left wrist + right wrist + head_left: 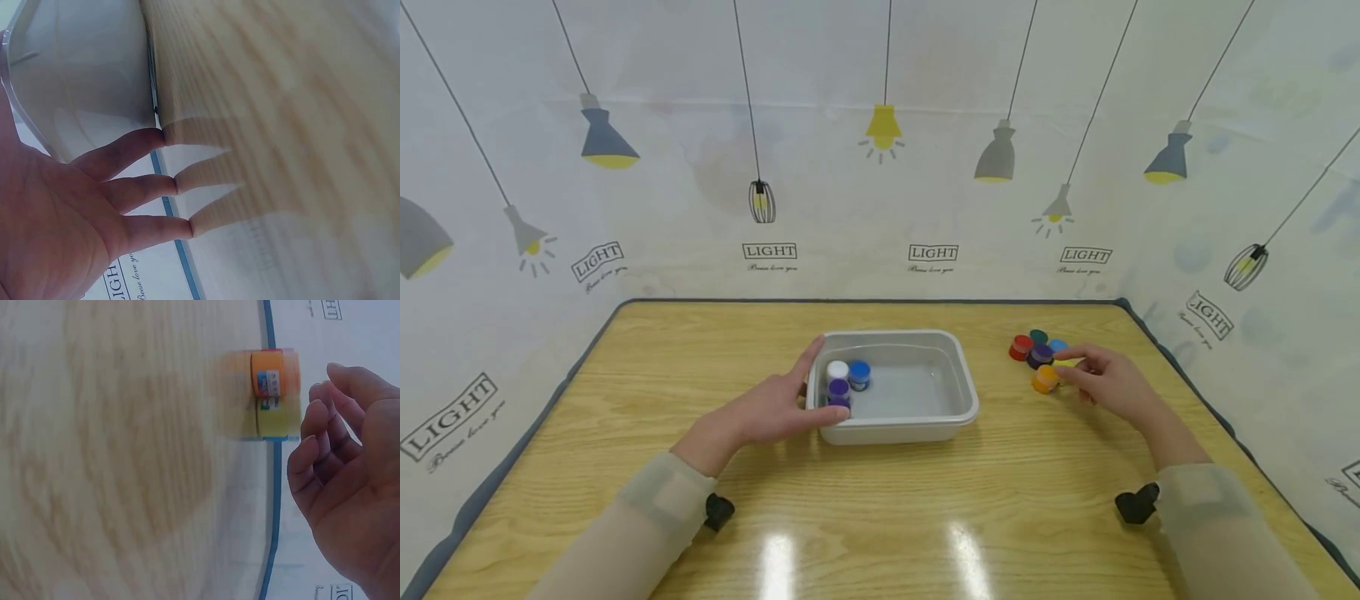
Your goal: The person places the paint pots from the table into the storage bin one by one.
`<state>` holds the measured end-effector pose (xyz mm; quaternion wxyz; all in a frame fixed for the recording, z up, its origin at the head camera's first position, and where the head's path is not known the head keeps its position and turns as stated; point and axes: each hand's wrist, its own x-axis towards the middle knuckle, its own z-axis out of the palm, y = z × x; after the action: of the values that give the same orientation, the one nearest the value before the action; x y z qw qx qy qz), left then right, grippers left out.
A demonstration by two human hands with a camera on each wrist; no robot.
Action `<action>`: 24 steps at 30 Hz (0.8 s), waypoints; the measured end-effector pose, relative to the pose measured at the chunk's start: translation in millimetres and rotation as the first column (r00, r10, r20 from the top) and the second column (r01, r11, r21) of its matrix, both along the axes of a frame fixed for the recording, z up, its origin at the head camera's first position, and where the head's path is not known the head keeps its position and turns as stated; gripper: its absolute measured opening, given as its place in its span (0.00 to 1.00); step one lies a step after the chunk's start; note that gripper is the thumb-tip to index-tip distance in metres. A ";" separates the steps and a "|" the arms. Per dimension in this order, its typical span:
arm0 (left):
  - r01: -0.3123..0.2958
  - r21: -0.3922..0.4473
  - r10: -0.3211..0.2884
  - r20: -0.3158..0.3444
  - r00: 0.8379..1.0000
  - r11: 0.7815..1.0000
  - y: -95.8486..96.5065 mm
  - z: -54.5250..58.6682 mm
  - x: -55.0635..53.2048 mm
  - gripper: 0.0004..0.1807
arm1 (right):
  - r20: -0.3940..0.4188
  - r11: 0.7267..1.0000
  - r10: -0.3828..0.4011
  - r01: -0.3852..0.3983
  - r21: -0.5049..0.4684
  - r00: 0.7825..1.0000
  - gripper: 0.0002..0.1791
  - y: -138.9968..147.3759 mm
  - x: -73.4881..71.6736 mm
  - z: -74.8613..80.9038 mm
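Note:
My left hand (775,407) spans the left end of a white plastic tub (891,432), its thumb across the front rim and its index finger at the back left corner. The left wrist view shows the other fingers straight and spread, tips on the table beside the tub. Inside stand small paint jars: a white one (837,369), a blue one (860,375) and a purple one (839,393). My right hand (1108,383) hovers by an orange jar (1043,381) and a yellow jar (278,419), fingers loosely bent and holding nothing.
Beside the orange jar stand a red jar (1020,347), a dark green jar (1038,337), a dark purple jar (1041,357) and a light blue jar (1057,346). The wooden table (880,508) meets a lamp-printed backdrop (835,283) at the back and sides.

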<state>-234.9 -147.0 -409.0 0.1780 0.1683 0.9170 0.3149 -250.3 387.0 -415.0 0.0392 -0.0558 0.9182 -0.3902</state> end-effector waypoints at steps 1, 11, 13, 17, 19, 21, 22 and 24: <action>0.000 0.000 0.000 0.000 1.000 1.000 -0.2 0.0 0.0 0.69 | 0.006 1.000 -0.007 0.007 0.004 1.000 0.27 2.2 -1.2 -1.7; -0.003 -0.002 0.003 0.005 1.000 1.000 -0.9 -1.0 -0.8 0.69 | 0.059 0.996 -0.047 0.043 0.074 0.997 0.30 13.2 -7.1 -12.1; -0.003 -0.003 0.003 0.007 1.000 1.000 -0.8 -1.2 -1.1 0.69 | 0.063 0.997 -0.046 0.042 0.062 0.997 0.30 12.9 -6.8 -11.9; 0.000 -0.008 0.000 0.004 1.000 1.000 -0.9 -1.5 -1.5 0.69 | 0.063 0.997 -0.048 0.045 0.055 0.997 0.30 13.9 -7.1 -12.8; 0.001 -0.010 -0.001 0.002 1.000 1.000 -0.9 -1.6 -1.5 0.69 | 0.064 0.997 -0.056 0.052 0.058 0.996 0.30 15.2 -7.8 -14.0; 0.003 -0.010 -0.003 -0.001 1.000 1.000 -0.8 -1.6 -1.5 0.69 | 0.067 0.996 -0.066 0.061 0.061 0.996 0.31 16.9 -8.2 -15.0; 0.003 -0.010 -0.003 -0.002 1.000 1.000 -0.8 -1.7 -1.6 0.69 | 0.070 0.996 -0.073 0.068 0.062 0.995 0.31 17.6 -8.2 -15.2; 0.002 -0.010 -0.002 0.000 1.000 1.000 -0.7 -1.3 -1.5 0.69 | 0.075 0.995 -0.080 0.075 0.062 0.994 0.31 19.2 -8.3 -15.5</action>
<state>-236.4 -147.7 -410.3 0.1792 0.1681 0.9184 0.3103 -258.6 406.2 -430.6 0.0611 -0.0037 0.9287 -0.3658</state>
